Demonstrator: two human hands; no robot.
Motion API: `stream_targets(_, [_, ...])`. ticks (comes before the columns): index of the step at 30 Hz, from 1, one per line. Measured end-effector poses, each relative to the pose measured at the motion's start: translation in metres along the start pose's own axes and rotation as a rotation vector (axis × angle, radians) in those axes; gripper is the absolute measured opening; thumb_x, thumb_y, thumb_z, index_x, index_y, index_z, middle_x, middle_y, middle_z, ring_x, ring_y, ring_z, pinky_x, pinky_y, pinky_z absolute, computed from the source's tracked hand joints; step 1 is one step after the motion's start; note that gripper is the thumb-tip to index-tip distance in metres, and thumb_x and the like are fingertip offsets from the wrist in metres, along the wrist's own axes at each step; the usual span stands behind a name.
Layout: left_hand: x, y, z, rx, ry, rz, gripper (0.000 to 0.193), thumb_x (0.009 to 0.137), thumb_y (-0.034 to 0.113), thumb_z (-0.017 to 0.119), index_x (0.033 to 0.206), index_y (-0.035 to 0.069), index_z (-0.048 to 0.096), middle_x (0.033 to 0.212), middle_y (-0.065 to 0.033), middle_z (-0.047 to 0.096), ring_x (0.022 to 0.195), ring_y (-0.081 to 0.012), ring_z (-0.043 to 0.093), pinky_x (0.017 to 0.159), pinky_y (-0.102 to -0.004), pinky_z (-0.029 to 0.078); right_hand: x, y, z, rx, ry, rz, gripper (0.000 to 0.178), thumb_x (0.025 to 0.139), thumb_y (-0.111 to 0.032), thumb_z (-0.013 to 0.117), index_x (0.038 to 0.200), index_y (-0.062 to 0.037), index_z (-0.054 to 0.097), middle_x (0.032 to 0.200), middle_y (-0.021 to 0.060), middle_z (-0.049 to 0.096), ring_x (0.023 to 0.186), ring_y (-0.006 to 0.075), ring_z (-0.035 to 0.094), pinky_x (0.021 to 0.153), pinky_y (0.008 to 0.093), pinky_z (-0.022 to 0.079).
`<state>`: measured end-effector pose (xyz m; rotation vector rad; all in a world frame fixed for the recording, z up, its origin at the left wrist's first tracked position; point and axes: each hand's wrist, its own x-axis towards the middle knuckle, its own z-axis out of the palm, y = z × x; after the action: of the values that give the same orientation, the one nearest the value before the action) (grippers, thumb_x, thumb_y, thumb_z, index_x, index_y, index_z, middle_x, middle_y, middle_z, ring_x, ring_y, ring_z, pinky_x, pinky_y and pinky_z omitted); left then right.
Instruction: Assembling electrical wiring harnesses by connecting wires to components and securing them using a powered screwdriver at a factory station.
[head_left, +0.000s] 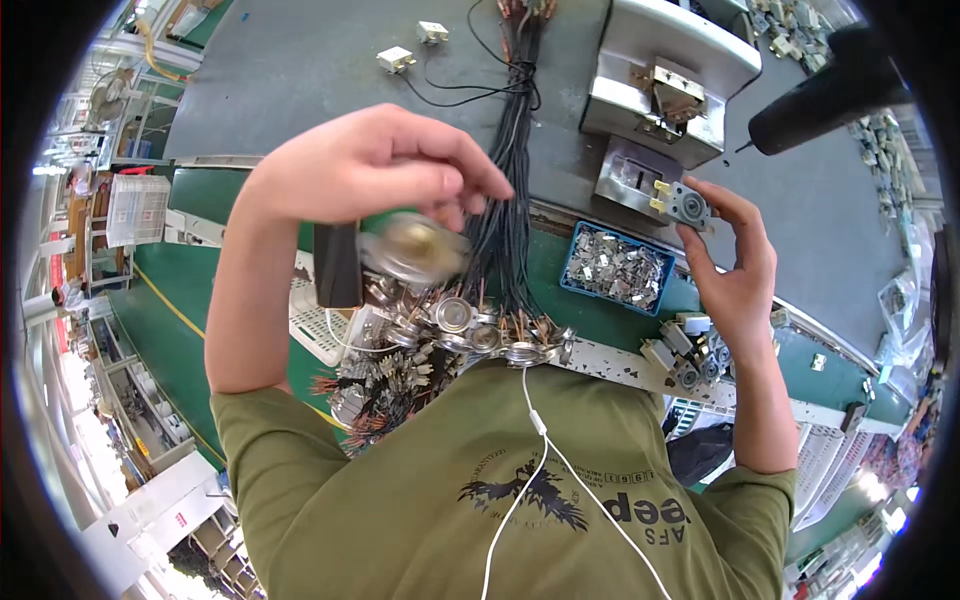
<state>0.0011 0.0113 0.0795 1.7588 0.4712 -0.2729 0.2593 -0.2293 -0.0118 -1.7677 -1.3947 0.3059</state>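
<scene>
Your right hand point(735, 275) clamps its fingers on the grey socket point(690, 205) by its edges, likely leaving its brass prongs point(660, 197) clear beside the steel block point(622, 178). Your left hand point(370, 165) curls near the black cables point(505, 190); blur hides whether it grips the round metal piece point(418, 250).

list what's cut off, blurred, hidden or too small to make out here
Round metal piece, head view: blurred, so whether the left hand touches it is unclear.
Black cable bundle, head view: far end cut off by the top edge.
Metal bits, head view: too small and jumbled to count.
Black tool, head view: rear lost in the dark rim.
</scene>
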Motion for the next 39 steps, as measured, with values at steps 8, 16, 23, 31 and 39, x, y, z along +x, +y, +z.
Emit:
stream_targets(8, [0.065, -0.006, 0.069, 0.832, 0.13, 0.509, 0.01, 0.093, 0.02, 0.068, 0.099, 0.012, 0.072, 0.096, -0.0068, 0.06, 0.094, -0.0268, 0.066, 0.081, -0.0395, 0.055, 0.027, 0.02, 0.019, -0.233, -0.102, -0.176, 0.033, 0.085, -0.001, 0.078, 0.116, -0.0055, 0.069, 0.121, 0.0103, 0.074, 0.109, 0.0278, 0.07, 0.095, 0.0376, 0.055])
stream_targets(16, [0.08, -0.016, 0.077, 0.927, 0.105, 0.588, 0.01, 0.087, 0.016, 0.068, 0.094, 0.009, 0.067, 0.092, -0.0077, 0.063, 0.091, -0.0259, 0.068, 0.079, -0.04, 0.056, 0.03, 0.033, 0.025, -0.297, -0.079, -0.277, 0.027, 0.084, -0.007, 0.079, 0.11, -0.0077, 0.073, 0.119, 0.0074, 0.075, 0.11, 0.0285, 0.068, 0.094, 0.0401, 0.055])
stream_targets(23, [0.081, -0.012, 0.08, 1.01, 0.076, 0.576, 0.014, 0.085, 0.017, 0.074, 0.096, 0.011, 0.068, 0.092, -0.0028, 0.064, 0.09, -0.023, 0.064, 0.083, -0.0363, 0.052, 0.022, 0.025, 0.011, -0.444, -0.103, -0.345, 0.029, 0.087, -0.012, 0.078, 0.115, -0.007, 0.074, 0.12, 0.0086, 0.075, 0.114, 0.0279, 0.067, 0.097, 0.0401, 0.054])
stream_targets(31, [0.108, -0.015, 0.084, 0.569, 0.242, 0.742, 0.014, 0.092, 0.018, 0.068, 0.103, 0.009, 0.068, 0.09, -0.0096, 0.067, 0.09, -0.0319, 0.068, 0.08, -0.0432, 0.054, -0.013, -0.036, -0.039, -0.216, -0.253, -0.066, 0.029, 0.094, -0.005, 0.071, 0.122, 0.0008, 0.067, 0.109, 0.0149, 0.075, 0.089, 0.0209, 0.073, 0.082, 0.0346, 0.058])
stream_targets(39, [0.103, -0.004, 0.068, 0.751, 0.255, 0.674, 0.011, 0.093, 0.018, 0.066, 0.096, 0.008, 0.07, 0.086, -0.0111, 0.07, 0.086, -0.0327, 0.069, 0.075, -0.0439, 0.055, -0.019, 0.01, -0.007, 0.425, -0.047, 0.342, 0.028, 0.098, -0.007, 0.071, 0.123, 0.0004, 0.062, 0.104, 0.0056, 0.072, 0.093, 0.0094, 0.067, 0.086, 0.0253, 0.055])
